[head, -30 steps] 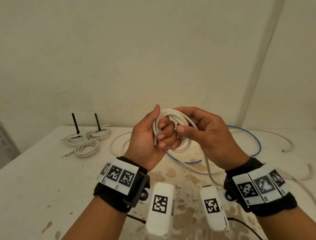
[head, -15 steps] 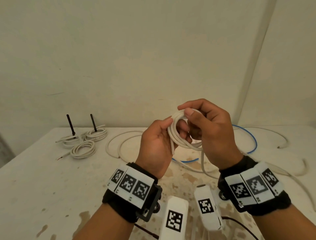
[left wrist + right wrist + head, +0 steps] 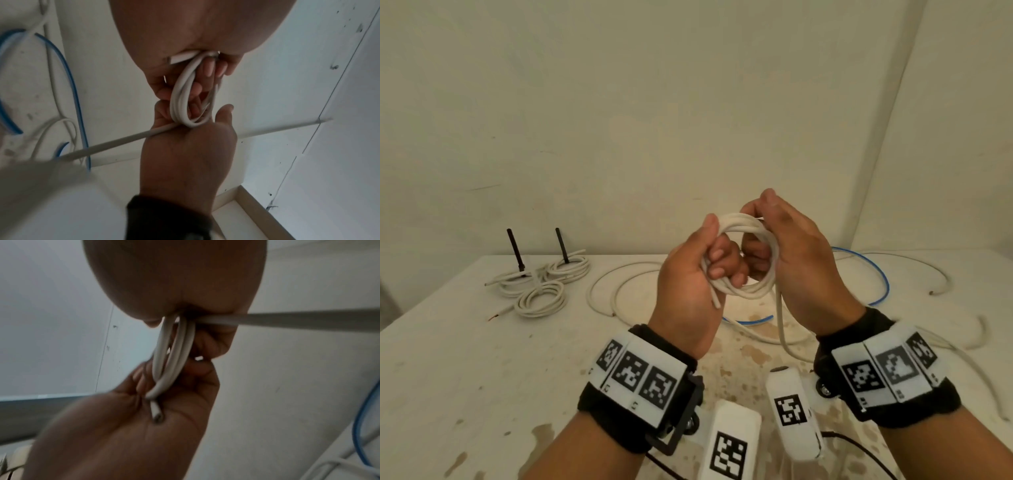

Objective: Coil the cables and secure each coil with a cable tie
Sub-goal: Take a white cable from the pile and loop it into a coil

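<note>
A small coil of white cable (image 3: 751, 291) hangs in the air above the table, held by both hands. My left hand (image 3: 700, 270) grips the coil's left side with fingers curled through it; the cut end (image 3: 717, 303) sticks out below the palm. My right hand (image 3: 784, 253) holds the right and top of the coil, fingers curled over the strands. The free tail (image 3: 780, 325) drops from the coil to the table. The left wrist view shows the coil (image 3: 180, 100) between both hands, and the right wrist view shows the coil (image 3: 174, 353) with its cut end (image 3: 157, 416).
Three tied white coils (image 3: 541, 298) lie at the back left, two with upright black cable ties (image 3: 515, 250). Loose white cable (image 3: 619, 284) and a blue cable (image 3: 883, 277) lie on the stained white table (image 3: 465, 359). Walls close the back and right.
The right hand has swung over the top of the coil to its right side, laying on another turn. Both hands and the coil sit slightly higher and more centred.
</note>
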